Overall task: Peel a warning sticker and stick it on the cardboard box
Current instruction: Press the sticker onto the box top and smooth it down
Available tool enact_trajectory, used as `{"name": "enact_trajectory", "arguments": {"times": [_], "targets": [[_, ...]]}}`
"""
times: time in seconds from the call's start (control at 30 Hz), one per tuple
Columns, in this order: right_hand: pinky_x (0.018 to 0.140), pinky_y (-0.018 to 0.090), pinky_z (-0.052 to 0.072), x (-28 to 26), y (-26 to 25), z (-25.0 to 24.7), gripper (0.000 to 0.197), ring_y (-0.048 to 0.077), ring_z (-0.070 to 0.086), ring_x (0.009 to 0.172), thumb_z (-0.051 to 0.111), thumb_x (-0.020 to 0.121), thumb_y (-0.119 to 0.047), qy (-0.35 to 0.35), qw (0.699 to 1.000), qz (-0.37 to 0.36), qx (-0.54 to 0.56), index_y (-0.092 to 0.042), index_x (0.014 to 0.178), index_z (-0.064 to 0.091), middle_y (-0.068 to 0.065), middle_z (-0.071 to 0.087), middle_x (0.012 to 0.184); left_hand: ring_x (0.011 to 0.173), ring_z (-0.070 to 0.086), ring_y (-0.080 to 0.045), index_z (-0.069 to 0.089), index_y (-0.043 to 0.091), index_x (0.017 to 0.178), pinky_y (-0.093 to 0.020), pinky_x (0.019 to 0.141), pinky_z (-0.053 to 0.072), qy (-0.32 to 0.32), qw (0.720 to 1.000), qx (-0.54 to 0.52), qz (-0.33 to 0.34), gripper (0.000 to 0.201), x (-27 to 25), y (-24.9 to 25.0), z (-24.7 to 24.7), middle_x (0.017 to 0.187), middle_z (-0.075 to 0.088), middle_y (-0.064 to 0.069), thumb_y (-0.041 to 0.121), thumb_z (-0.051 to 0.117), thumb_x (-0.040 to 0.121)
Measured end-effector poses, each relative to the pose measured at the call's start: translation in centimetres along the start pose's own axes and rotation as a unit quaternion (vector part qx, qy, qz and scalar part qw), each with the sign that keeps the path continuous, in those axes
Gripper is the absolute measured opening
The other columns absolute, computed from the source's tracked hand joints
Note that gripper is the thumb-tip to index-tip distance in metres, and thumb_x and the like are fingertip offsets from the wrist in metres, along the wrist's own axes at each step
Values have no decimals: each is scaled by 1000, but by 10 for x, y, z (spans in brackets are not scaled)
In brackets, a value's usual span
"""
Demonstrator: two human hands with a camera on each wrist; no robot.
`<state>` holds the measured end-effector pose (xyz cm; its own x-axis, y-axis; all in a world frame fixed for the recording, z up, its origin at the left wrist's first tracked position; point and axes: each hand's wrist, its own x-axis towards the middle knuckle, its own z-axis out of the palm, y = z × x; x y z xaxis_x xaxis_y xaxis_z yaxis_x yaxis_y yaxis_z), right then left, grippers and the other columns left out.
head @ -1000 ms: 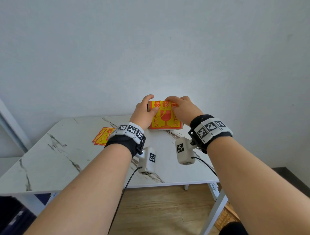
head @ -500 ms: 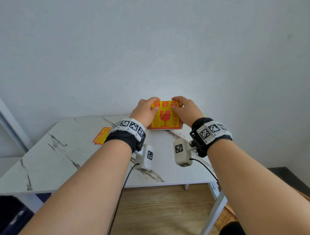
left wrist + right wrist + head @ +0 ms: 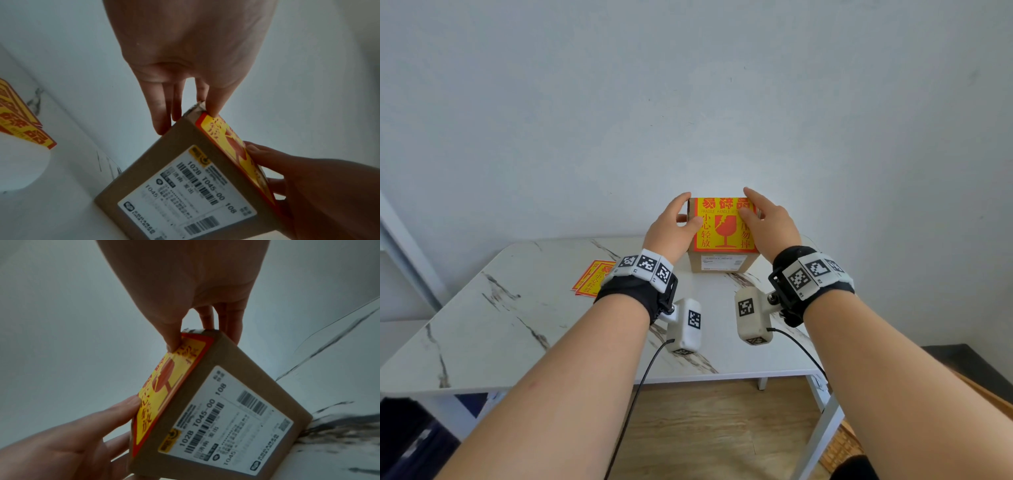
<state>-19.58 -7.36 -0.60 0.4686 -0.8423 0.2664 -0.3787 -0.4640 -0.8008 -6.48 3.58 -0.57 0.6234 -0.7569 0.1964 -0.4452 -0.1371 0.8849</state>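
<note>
A brown cardboard box [image 3: 722, 265] stands at the back of the marble table [image 3: 517, 325], a white shipping label on its front. A yellow and red warning sticker [image 3: 722, 228] covers its top. My left hand [image 3: 678, 219] is at the box's left edge, thumb on the sticker, straight fingers down the side. My right hand [image 3: 758, 214] mirrors it at the right edge, thumb pressing on the sticker. In the left wrist view my left hand [image 3: 188, 121] touches the box [image 3: 164, 162] and sticker [image 3: 226, 134]. In the right wrist view my right hand [image 3: 204, 341] presses the sticker [image 3: 164, 386].
Spare warning stickers [image 3: 592, 279] lie in a small stack on the table left of the box, also seen as stickers [image 3: 20, 123] in the left wrist view. A white wall rises right behind the box. Wooden floor shows beyond the table's near edge.
Both hands have slid apart from the sticker's far edge toward the box's left and right sides. More of the box's front face shows now.
</note>
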Motion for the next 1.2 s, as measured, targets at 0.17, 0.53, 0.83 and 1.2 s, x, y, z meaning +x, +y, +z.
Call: {"name": "enact_trajectory", "arguments": {"times": [0.17,0.53,0.83,1.2], "targets": [[76,37,53,-1,-5,2,39,29,65,89,47,94,-43,16,1000,10,-10,-35,132,46,13,58,116,109,65,-28,40,23,140,-46,98,50,12,999,21,-28,57,-1,-4,2,123,65,-5,45,54,89],[76,27,42,-2,3,-1,32,15,56,93,53,95,-24,68,992,55,87,-10,123,54,5,62,119,102,66,-28,58,9,113,-42,94,53,87,995,-4,-42,29,7,4,9,107,67,-4,28,56,92],[90,34,49,2,9,10,52,24,61,112,60,91,-20,-62,987,100,106,-13,139,42,6,60,132,126,54,-29,44,15,141,-37,101,46,-35,998,14,-54,41,13,2,16,140,54,-6,25,38,101],[80,27,43,29,28,28,55,26,59,110,48,92,-6,-82,987,136,21,-13,144,33,10,58,134,116,62,-33,25,35,150,-46,98,52,-87,991,35,-99,54,38,-33,36,140,56,-3,24,40,99]]}}
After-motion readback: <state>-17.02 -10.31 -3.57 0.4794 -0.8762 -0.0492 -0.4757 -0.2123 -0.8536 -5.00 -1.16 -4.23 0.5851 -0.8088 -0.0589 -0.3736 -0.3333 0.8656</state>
